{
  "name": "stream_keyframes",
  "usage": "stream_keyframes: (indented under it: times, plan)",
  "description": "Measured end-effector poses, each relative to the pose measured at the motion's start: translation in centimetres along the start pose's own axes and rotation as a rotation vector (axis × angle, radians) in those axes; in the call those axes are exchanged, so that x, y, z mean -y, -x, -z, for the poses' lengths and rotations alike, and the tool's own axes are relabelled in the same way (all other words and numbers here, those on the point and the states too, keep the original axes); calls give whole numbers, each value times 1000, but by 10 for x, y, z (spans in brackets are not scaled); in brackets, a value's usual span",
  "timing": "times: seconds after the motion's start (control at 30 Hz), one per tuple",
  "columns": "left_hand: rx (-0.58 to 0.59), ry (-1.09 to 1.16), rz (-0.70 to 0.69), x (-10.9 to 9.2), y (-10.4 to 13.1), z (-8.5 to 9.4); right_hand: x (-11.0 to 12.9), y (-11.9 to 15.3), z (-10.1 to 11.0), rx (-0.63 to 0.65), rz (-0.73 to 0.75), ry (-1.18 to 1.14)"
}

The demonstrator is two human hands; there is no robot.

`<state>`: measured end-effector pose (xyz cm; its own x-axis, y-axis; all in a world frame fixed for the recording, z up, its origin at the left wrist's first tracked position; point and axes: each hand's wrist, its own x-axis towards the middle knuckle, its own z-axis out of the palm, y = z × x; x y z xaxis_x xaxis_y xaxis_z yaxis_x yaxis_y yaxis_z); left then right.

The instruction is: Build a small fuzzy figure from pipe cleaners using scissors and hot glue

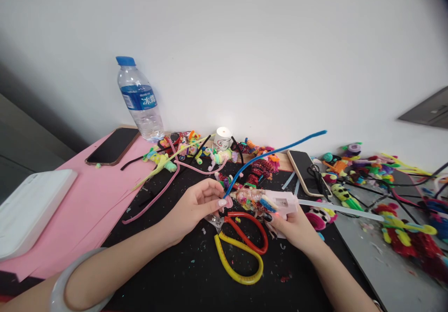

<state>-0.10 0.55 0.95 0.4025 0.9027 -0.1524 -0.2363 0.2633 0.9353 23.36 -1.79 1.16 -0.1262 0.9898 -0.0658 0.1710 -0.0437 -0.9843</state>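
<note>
My left hand is closed in a pinch on a small pink piece, from which a long blue pipe cleaner rises to the upper right. My right hand is wrapped round a white glue gun, with a clear glue stick sticking out of its back. The gun's nozzle end, crusted with coloured fuzz, points at the pink piece and is close to it. Below both hands, scissors with one red and one yellow handle lie on the black mat.
A water bottle leans on the wall at the back left, beside a dark phone. A white box rests on pink paper. Pipe-cleaner figures, a white cup and a second phone lie behind and right.
</note>
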Motion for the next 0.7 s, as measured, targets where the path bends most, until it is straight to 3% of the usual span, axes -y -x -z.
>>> stream_keyframes:
  times: [0.7]
  plan:
    - [-78,42,26,0,0,2,2,0,1,29,40,0]
